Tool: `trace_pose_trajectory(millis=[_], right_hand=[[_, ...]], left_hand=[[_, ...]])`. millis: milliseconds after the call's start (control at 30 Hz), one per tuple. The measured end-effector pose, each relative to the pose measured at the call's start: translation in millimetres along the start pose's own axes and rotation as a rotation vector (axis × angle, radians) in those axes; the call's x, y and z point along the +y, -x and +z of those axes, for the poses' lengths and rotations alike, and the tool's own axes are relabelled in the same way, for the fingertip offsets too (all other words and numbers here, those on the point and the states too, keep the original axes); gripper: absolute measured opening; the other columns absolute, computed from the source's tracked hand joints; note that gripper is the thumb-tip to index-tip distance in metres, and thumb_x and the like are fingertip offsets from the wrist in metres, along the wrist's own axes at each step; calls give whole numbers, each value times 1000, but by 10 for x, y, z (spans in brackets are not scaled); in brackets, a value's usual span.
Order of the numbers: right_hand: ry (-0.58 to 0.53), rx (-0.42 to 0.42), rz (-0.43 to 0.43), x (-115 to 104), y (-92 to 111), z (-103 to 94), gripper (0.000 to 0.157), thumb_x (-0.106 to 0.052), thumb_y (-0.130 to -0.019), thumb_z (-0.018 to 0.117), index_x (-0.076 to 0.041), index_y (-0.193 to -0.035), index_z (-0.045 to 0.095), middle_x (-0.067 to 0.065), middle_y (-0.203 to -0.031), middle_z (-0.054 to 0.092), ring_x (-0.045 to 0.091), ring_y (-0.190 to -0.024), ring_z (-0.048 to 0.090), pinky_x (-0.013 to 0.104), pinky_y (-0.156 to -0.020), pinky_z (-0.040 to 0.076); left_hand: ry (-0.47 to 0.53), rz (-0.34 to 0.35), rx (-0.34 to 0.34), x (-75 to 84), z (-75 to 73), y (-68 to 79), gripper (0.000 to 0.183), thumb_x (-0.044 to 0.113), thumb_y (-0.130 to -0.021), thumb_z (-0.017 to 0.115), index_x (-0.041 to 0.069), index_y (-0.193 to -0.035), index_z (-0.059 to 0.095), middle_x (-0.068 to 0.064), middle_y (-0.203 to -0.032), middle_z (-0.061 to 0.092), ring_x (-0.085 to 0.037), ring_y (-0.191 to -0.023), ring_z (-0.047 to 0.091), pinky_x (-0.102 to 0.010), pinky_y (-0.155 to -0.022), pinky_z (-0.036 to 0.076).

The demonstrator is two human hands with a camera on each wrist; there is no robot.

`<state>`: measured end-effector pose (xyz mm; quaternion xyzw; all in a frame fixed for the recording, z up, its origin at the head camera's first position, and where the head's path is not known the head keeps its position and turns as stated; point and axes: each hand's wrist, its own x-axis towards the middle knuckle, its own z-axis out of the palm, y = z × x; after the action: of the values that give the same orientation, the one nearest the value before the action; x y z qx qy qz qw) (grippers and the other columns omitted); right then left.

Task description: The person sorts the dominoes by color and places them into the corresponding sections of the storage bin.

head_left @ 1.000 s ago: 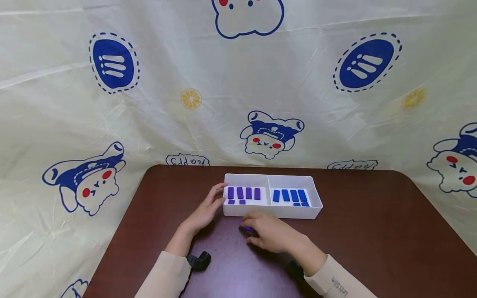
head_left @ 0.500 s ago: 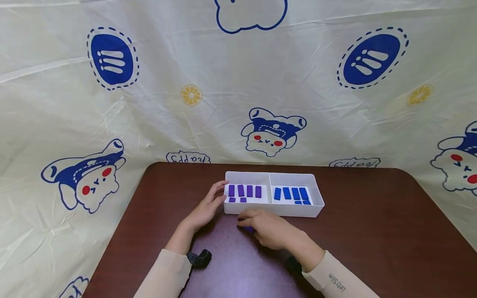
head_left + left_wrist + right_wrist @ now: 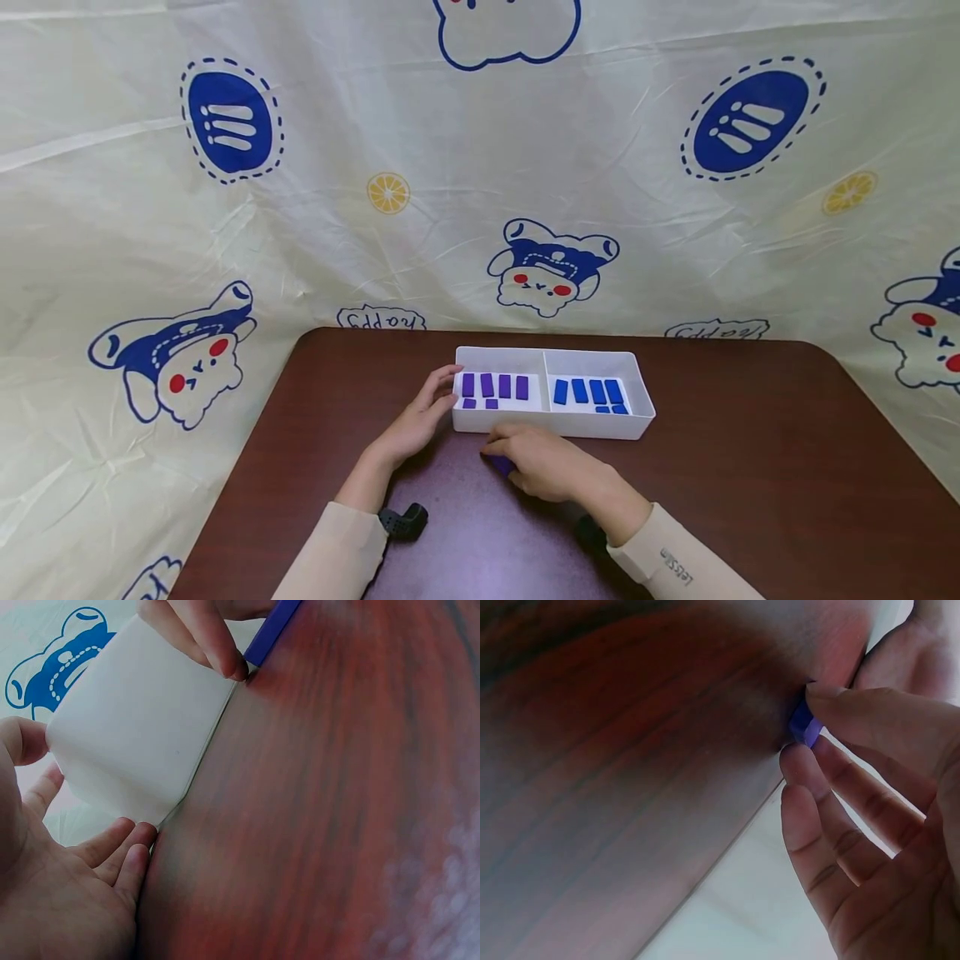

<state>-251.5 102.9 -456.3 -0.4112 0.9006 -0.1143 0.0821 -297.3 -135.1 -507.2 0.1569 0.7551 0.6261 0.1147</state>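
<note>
A white two-part box (image 3: 553, 423) stands upright on the table. Its left compartment shows several purple blocks (image 3: 505, 387), and its right one several blue blocks (image 3: 579, 391). My left hand (image 3: 412, 427) is at the box's left end, where its extended fingers (image 3: 112, 838) touch the end wall near the tabletop. Just in front of the box, my right hand (image 3: 546, 463) pinches a purple block (image 3: 805, 724) between thumb and fingertips, low at the table. In the head view most of this block is hidden under the hand.
The brown table (image 3: 735, 467) runs wide on both sides, with its far edge close behind the box. A printed cloth (image 3: 315, 125) hangs behind it. Each wrist wears a dark device (image 3: 405, 522).
My right thumb, spread out a second ago, has drawn in toward the fingers on the purple block. The block has turned slightly. My left hand stays at the box's end.
</note>
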Motion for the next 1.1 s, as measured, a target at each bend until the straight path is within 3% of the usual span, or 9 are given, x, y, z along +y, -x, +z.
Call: trace_pose_trajectory(millis=[300,767,1100], right_hand=[[35,-5,-5,39,-13,-11,35,-12,-89,81,-8,-124,75,2,-120,68,16,-109,66,36,-98,56],[50,18,-22,29,-21,-42,37,-24,-88,84,-9,-121,77,0,-114,68,14,-103,65,33,-93,56],[26,20,-9,-2,-5,-132,36,-26,-87,85,-13,-119,77,-2,-108,66,7,-89,56,27,-82,52]], left_hand=[[-1,-8,13,20,6,0,46,21,-113,42,30,-157,35,-15,-160,37,-34,-148,38,-61,-123,27],[6,-5,2,-2,22,9,46,20,-113,40,25,-159,33,-16,-161,36,-34,-147,39,-60,-122,26],[-7,-13,12,-26,24,10,47,21,-113,40,27,-159,33,-16,-161,36,-35,-148,38,-62,-123,25]])
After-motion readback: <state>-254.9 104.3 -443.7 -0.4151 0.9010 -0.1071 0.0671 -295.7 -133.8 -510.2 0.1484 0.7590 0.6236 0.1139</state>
